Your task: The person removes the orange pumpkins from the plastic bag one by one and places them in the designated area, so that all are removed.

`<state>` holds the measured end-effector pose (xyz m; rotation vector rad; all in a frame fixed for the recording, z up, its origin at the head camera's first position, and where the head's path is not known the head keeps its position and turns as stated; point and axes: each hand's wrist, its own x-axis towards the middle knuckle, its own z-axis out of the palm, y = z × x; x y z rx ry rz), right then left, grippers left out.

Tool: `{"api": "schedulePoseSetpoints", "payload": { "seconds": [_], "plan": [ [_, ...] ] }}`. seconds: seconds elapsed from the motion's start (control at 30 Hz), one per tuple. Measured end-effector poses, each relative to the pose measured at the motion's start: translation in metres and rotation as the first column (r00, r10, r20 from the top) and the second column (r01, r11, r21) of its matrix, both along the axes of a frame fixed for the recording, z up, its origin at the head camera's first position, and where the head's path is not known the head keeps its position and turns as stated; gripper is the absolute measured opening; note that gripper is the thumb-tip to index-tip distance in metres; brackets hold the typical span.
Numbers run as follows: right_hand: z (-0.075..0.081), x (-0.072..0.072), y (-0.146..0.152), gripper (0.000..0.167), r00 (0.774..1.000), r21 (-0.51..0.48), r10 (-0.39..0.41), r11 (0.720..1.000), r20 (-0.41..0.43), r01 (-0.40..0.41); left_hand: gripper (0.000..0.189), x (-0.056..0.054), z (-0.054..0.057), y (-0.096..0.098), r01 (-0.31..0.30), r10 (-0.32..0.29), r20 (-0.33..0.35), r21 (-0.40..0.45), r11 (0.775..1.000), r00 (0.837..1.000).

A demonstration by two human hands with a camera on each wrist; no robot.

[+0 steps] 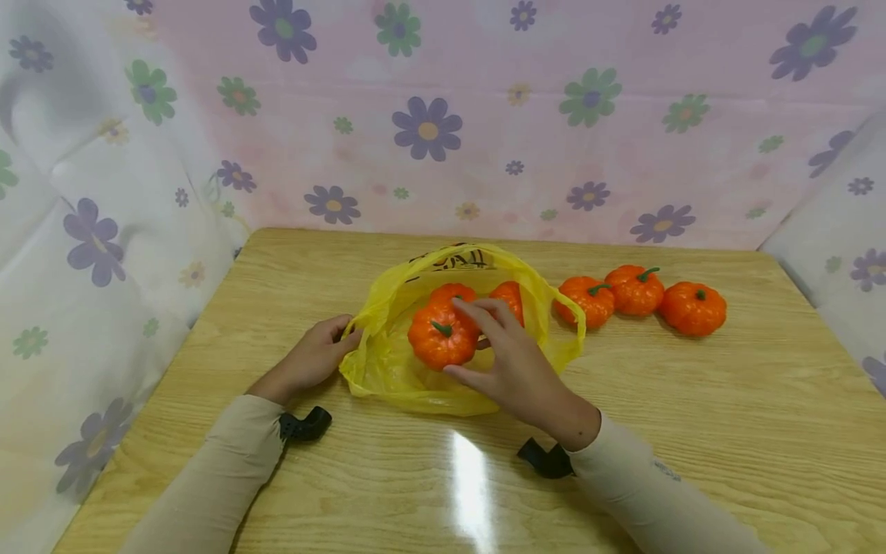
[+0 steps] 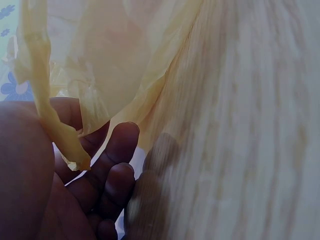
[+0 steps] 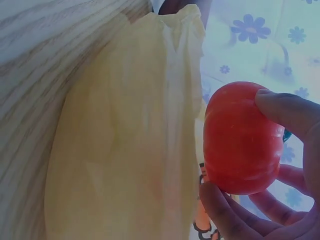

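**Glossy orange ribbed pumpkin [image 1: 443,346] poised over a thin yellow plastic bag [image 1: 388,365]!**

And here's the right hand [image 1: 515,373], gripping that green-stemmed pumpkin between thumb and fingers, right above the open mouth; the right wrist view shows it just clear of the rim. Over on the other side, the left hand [image 1: 318,354] pinches the bag's left edge, a strip of yellow film running between thumb and fingers. Look inside: one orange pumpkin [image 1: 450,291] peeks out behind the held one, and another orange pumpkin [image 1: 507,296] shows by the right side, partly hidden by the fingers. Out to the right of the bag, three more orange pumpkins [image 1: 693,309] with green stems sit close together on the pale wood-grain tabletop [image 1: 761,431]. Behind it all hangs a pink, flower-printed fabric backdrop [image 1: 484,204].
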<state>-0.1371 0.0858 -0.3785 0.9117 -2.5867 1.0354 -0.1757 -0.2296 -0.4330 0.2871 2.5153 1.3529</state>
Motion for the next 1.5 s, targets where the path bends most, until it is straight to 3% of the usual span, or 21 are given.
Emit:
{"api": "schedulePoseSetpoints", "payload": {
  "seconds": [0.43,0.9,1.5],
  "plan": [
    [0.01,0.006,0.011,0.085,0.999,-0.063,0.004,0.998,0.041,-0.002,0.034,0.0,0.0,-0.002,0.014,-0.015,0.006,0.014,1.0,1.0],
    [0.018,0.013,0.026,0.085,0.994,-0.089,-0.043,0.996,-0.105,0.033,0.033,0.001,0.0,0.0,0.005,-0.005,0.011,0.018,1.0,1.0],
    [0.029,0.014,0.056,0.093,0.954,-0.143,-0.105,0.988,-0.28,0.066,0.033,0.002,0.001,0.0,0.007,-0.007,-0.004,0.017,1.0,1.0]
  ]
}}
